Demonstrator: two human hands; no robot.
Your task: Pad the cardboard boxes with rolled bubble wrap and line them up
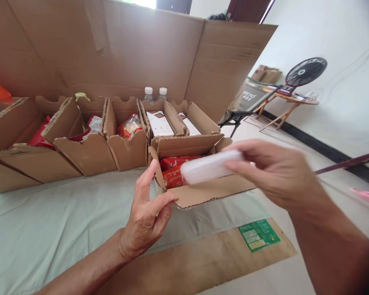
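My right hand (270, 172) pinches one end of a white oblong packet (207, 167), blurred by motion, whose exact kind I cannot make out. It hangs tilted over an open cardboard box (213, 192) that contains red printed packets (174, 178). My left hand (149, 209) grips the near left corner of this box, thumb on the front wall and index finger against the side. The white packet partly covers the red ones.
Behind stand several cardboard bins (86, 157) with bagged goods, white boxes (160, 125) and two capped bottles (148, 94). A tall cardboard panel (141, 49) rises at the back. Green cloth (80, 213) covers the surface. A fan (307, 71) stands on a folding table at right.
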